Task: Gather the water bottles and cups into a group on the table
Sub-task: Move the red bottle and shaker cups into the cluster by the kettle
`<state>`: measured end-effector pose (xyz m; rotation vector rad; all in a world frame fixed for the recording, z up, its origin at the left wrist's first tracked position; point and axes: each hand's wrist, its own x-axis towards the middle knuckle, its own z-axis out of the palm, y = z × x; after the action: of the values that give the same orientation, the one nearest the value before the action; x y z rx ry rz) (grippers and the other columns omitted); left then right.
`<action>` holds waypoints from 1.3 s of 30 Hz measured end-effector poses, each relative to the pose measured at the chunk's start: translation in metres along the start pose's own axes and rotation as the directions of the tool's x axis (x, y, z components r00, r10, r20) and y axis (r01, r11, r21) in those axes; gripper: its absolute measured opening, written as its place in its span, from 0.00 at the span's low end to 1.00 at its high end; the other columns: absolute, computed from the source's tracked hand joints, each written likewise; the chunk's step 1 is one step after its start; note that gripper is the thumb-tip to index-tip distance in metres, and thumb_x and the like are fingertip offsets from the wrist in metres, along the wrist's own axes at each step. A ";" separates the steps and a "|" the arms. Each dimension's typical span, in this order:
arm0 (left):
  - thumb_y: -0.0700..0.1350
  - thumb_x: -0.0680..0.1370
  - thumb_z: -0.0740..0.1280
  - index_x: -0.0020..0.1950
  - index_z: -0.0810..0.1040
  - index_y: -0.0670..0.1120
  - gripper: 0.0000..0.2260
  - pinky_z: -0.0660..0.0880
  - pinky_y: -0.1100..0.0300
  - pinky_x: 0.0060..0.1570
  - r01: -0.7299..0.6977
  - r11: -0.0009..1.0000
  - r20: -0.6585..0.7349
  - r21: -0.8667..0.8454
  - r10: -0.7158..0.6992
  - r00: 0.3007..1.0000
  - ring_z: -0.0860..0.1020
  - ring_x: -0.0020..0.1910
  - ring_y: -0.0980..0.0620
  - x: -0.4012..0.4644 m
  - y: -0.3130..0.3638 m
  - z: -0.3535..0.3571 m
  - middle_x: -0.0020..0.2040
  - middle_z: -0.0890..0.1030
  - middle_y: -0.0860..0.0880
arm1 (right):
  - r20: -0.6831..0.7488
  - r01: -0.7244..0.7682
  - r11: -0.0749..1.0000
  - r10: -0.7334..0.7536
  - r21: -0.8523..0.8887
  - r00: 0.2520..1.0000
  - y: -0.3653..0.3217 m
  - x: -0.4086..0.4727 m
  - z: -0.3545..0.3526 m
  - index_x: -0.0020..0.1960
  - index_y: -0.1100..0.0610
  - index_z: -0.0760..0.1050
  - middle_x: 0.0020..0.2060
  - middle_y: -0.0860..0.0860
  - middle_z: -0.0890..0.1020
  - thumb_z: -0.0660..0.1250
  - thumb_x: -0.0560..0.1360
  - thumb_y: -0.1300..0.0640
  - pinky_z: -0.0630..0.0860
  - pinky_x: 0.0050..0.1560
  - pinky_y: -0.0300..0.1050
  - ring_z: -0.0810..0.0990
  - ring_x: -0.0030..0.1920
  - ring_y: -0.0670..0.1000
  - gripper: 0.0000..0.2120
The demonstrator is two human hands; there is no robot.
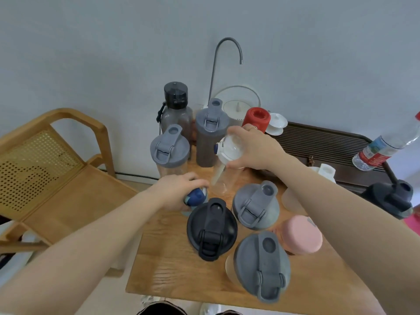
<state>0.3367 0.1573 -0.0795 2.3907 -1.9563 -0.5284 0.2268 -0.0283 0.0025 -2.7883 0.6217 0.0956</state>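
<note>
My left hand [179, 189] grips the top of a small bottle with a blue cap [195, 197] at the table's left edge. My right hand [252, 147] holds a clear bottle with a white lid [227, 153] by its lid, tilted above the table. Around them stand several shaker bottles: a black-lidded one [211, 228], grey-lidded ones [255, 205] [261, 266] [169, 148] [211, 123], a dark bottle with a black cap [176, 103], a red-capped bottle [258, 118] and a pink-lidded cup [301, 235].
The wooden table [181, 269] stands against a grey wall. A white water dispenser with a curved spout [236, 103] and a dark slatted tray [318, 142] sit at the back. A plastic water bottle [386, 146] leans at right. A wooden chair [56, 167] stands left.
</note>
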 end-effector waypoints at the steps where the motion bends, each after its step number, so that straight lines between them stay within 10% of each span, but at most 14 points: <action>1: 0.47 0.69 0.71 0.68 0.61 0.57 0.31 0.75 0.53 0.47 0.016 1.000 -0.003 -0.003 -0.016 1.000 0.75 0.57 0.47 -0.007 -0.005 0.001 0.67 0.67 0.52 | 0.009 0.015 1.000 -0.015 0.006 1.000 -0.004 0.005 0.000 0.68 0.47 0.61 0.62 0.53 0.69 0.73 0.62 0.44 0.74 0.57 0.56 0.73 0.59 0.56 0.38; 16: 0.57 0.68 0.71 0.72 0.56 0.55 0.37 0.74 0.60 0.54 -0.082 0.988 0.132 -0.133 0.099 0.986 0.71 0.61 0.53 -0.057 -0.031 0.004 0.69 0.65 0.53 | -0.029 -0.002 0.994 0.005 0.107 1.000 -0.024 -0.005 0.008 0.76 0.52 0.44 0.74 0.56 0.57 0.76 0.63 0.43 0.63 0.70 0.55 0.62 0.72 0.59 0.54; 24: 0.63 0.68 0.56 0.70 0.60 0.57 0.30 0.67 0.61 0.59 -0.337 0.858 -0.169 -0.387 0.293 0.941 0.66 0.60 0.62 -0.046 0.002 -0.054 0.64 0.65 0.60 | -0.062 -0.148 0.986 0.152 0.074 0.986 -0.012 -0.113 -0.003 0.66 0.53 0.68 0.66 0.52 0.69 0.69 0.70 0.46 0.62 0.61 0.39 0.69 0.65 0.52 0.27; 28: 0.68 0.66 0.62 0.71 0.56 0.55 0.37 0.63 0.63 0.61 -0.476 0.856 -0.119 -0.203 0.461 0.879 0.62 0.64 0.61 -0.037 0.036 -0.051 0.70 0.61 0.57 | 0.105 -0.343 0.937 0.335 0.073 0.937 -0.019 -0.143 0.017 0.73 0.49 0.55 0.70 0.48 0.62 0.69 0.69 0.40 0.64 0.54 0.40 0.69 0.52 0.45 0.39; 33: 0.63 0.70 0.61 0.69 0.65 0.48 0.32 0.59 0.58 0.68 -0.494 0.840 -0.294 -0.223 0.425 0.856 0.62 0.69 0.51 -0.009 0.042 -0.058 0.70 0.65 0.48 | 0.136 -0.512 0.842 0.494 0.171 0.858 -0.022 -0.128 0.036 0.74 0.45 0.38 0.74 0.51 0.59 0.72 0.61 0.35 0.65 0.65 0.52 0.66 0.70 0.55 0.56; 39: 0.56 0.71 0.69 0.74 0.52 0.53 0.37 0.49 0.46 0.72 -0.235 0.957 -0.215 0.173 0.269 0.939 0.48 0.74 0.41 0.037 0.032 -0.073 0.76 0.52 0.43 | 0.137 -0.462 0.815 0.443 0.349 0.886 -0.016 -0.099 0.038 0.70 0.48 0.53 0.60 0.55 0.68 0.77 0.61 0.49 0.72 0.56 0.47 0.72 0.56 0.55 0.46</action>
<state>0.3312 0.0999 -0.0133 2.1065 -2.2081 -0.0885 0.1444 0.0370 -0.0176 -2.2164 1.1524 0.1265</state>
